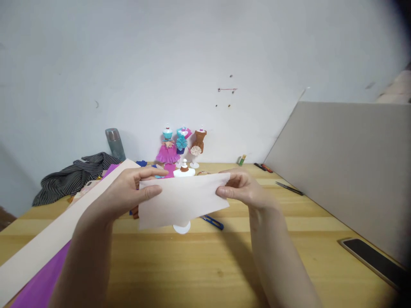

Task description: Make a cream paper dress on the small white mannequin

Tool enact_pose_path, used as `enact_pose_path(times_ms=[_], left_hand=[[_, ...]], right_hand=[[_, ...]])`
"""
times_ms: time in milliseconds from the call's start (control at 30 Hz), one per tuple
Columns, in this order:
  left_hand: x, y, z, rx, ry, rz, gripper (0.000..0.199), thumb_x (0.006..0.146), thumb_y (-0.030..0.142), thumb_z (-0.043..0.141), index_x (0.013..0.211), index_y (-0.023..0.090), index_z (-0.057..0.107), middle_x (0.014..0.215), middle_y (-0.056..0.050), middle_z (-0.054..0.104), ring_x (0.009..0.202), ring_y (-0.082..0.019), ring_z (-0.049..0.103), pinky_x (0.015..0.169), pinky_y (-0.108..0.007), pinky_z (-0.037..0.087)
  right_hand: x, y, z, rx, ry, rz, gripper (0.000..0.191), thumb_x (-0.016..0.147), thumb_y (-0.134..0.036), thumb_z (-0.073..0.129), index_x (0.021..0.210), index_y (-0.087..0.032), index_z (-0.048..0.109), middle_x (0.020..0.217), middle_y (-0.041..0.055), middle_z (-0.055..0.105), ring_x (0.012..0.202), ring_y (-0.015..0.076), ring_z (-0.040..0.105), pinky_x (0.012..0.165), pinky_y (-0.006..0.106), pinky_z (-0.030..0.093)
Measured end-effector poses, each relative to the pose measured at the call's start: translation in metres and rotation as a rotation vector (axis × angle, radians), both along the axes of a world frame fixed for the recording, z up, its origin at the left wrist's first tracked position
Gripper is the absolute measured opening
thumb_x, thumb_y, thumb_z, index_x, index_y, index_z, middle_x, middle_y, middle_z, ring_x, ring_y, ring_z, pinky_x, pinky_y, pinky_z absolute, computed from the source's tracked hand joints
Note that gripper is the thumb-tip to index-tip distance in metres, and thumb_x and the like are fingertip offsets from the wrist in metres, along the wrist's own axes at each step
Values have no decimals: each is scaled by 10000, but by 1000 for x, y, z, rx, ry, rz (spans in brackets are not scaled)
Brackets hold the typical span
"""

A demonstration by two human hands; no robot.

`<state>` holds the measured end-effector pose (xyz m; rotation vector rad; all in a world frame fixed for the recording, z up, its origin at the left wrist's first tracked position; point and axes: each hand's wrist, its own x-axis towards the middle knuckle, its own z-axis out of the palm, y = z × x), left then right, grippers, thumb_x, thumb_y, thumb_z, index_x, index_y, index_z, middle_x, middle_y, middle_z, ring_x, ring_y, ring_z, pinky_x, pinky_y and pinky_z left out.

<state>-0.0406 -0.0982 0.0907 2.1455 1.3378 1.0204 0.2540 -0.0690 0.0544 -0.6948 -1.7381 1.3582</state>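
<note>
A pale pinkish-white sheet of crepe-like paper point(183, 201) is stretched between my two hands above the table. My left hand point(135, 188) pinches its left edge, thumb in front and fingers behind. At the right edge, my right hand point(239, 188) grips the upper corner between thumb and curled fingers. Directly behind the sheet stands a small white mannequin point(184, 172), its body mostly hidden; its neck top shows above the paper and its round base below.
Three dressed mini mannequins point(181, 143) stand by the wall. Purple and cream paper point(48, 239), striped cloth point(77, 177) and a flask point(115, 143) lie left. A blue cutter point(213, 222), scissors point(289, 188), glue stick point(242, 160), phone point(372, 259) and grey board point(346, 171) are right.
</note>
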Motion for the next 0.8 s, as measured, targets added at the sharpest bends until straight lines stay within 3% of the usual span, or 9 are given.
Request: enact_pose_path(times_ms=[100, 167, 233, 300, 433, 633, 733, 800], left_hand=[[-2, -11, 0, 281, 2, 217, 361, 826, 430, 587, 1078, 191, 683, 890, -65, 732, 781, -208, 687, 729, -342, 581], [-2, -25, 2, 606, 127, 294, 341, 833, 393, 606, 1106, 194, 653, 1064, -90, 703, 989, -256, 655, 920, -434, 522], [3, -40, 5, 884, 326, 102, 337, 816, 425, 640, 1087, 225, 644, 1274, -93, 608, 1257, -330, 493, 1024, -495, 441], [10, -47, 6, 1003, 462, -57, 286, 827, 308, 659, 1103, 244, 618, 1380, -65, 528, 1393, -321, 323, 1104, -485, 363], [22, -35, -3, 1027, 522, -94, 315, 823, 225, 672, 1123, 216, 577, 1370, -98, 541, 1417, -324, 276, 1132, -559, 286], [17, -11, -9, 1038, 389, -232, 174, 804, 75, 620, 930, 186, 572, 1158, -91, 688, 1264, -264, 506, 1095, -509, 355], [17, -16, -6, 945, 328, -218, 190, 798, 33, 585, 893, 198, 579, 1021, -46, 721, 1111, -223, 601, 1010, -435, 436], [20, -24, -5, 804, 271, -158, 162, 814, 45, 563, 844, 202, 589, 904, -19, 715, 958, -184, 636, 887, -353, 488]], right_hand=[[3, -3, 3, 25, 42, -43, 261, 676, -371, 801, 836, -169, 761, 729, 49, 738, 650, 151, 666, 635, 254, 550], [4, -4, 5, 30, 95, -66, 242, 668, -359, 807, 813, -171, 760, 713, 48, 735, 642, 154, 664, 629, 256, 549], [3, -5, 6, 12, 154, -84, 243, 657, -353, 813, 805, -169, 758, 710, 48, 735, 634, 155, 665, 622, 255, 545], [2, -5, 7, -25, 203, -85, 273, 644, -363, 817, 819, -163, 755, 728, 55, 738, 640, 164, 671, 620, 262, 541], [-4, -6, 8, -98, 260, -25, 301, 634, -377, 818, 829, -158, 749, 762, 67, 743, 675, 184, 687, 660, 287, 538], [-10, -3, 7, -79, 184, -2, 372, 658, -449, 781, 857, -138, 735, 767, 83, 735, 697, 199, 685, 656, 305, 538], [-8, -10, 13, 174, 75, -295, 377, 745, -467, 705, 976, -170, 719, 855, 87, 732, 775, 201, 675, 686, 316, 538], [-5, -22, 19, 478, 72, -576, 328, 808, -436, 653, 1061, -231, 690, 1015, 76, 712, 960, 215, 646, 847, 364, 516]])
